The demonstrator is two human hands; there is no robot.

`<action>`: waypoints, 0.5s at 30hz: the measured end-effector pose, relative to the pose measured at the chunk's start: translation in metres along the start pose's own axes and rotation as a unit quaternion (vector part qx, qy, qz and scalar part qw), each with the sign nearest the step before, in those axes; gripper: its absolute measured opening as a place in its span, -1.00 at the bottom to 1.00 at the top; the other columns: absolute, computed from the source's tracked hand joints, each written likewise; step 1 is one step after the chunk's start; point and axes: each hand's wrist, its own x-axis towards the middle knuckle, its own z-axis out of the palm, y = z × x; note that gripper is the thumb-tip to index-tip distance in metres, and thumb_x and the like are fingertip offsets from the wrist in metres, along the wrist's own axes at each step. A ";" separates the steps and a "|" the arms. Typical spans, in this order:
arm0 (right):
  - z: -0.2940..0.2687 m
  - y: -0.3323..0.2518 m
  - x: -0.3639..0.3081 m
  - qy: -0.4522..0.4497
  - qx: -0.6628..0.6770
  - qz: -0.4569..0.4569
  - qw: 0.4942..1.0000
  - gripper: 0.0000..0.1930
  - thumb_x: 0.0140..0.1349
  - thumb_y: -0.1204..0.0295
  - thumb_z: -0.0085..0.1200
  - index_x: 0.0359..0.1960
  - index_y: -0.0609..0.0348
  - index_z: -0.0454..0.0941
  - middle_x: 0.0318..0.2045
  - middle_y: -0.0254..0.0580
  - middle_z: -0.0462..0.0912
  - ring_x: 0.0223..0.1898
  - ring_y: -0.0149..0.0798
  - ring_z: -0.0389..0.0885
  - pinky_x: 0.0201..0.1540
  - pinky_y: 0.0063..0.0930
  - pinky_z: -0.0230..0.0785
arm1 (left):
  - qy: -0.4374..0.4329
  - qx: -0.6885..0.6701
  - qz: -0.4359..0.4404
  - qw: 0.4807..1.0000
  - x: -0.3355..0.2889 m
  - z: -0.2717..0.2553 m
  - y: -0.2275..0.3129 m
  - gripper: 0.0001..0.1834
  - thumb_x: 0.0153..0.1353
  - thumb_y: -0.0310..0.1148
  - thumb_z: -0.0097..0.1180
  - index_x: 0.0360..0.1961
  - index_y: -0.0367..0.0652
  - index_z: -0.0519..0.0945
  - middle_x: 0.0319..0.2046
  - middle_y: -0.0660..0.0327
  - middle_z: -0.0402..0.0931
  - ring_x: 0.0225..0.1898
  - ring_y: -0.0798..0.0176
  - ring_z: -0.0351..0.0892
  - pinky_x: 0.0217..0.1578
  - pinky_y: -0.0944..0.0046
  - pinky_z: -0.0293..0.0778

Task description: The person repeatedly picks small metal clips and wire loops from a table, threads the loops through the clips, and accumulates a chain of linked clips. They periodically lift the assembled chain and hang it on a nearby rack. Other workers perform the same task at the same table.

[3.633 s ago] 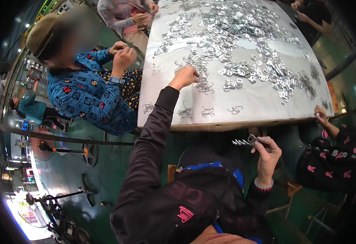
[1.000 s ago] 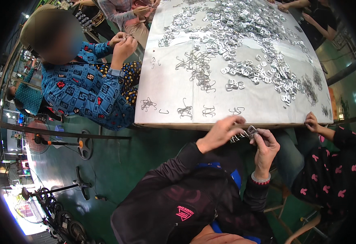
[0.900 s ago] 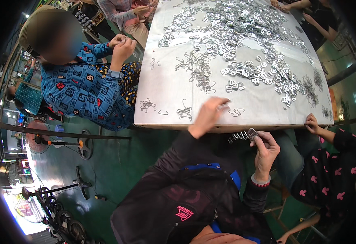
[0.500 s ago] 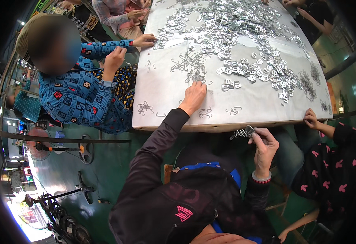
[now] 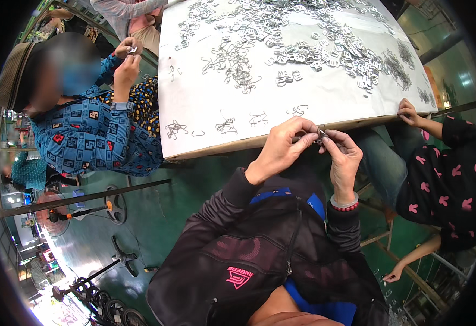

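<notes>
Beyond the table's near edge, on my side, my left hand and my right hand meet with fingertips pinched together. Between them are small metal pieces, dark and silvery; the fingers cover most of them, so their exact shape is hidden. A grey bangle and a red bead bracelet circle my right wrist. Closest on the white tabletop lie small clusters of bent wire hooks. Farther back is a loose pile of wire hooks, beside a wide heap of flat slotted metal buckles.
At the left a person in a blue patterned shirt handles a small piece. To the right sits a person in a black top with pink shapes, one hand at the table edge. Darker wire piles lie at the table's right. A floor fan stands left.
My left hand has come back from the wire hook pile to meet my right hand. My right hand has risen slightly. The person at left has brought both hands together.
</notes>
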 end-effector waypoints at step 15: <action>-0.008 -0.008 0.030 -0.081 -0.092 -0.037 0.992 -0.87 0.26 0.64 0.03 -0.19 0.37 0.58 -0.29 -0.15 0.58 -0.39 -0.41 0.57 -0.33 -0.56 0.49 | -0.030 0.083 0.107 0.990 0.003 0.000 -0.019 -0.88 0.24 -0.53 0.11 -0.21 -0.30 0.53 -0.22 0.13 0.59 -0.19 0.24 0.60 -0.15 0.30 0.50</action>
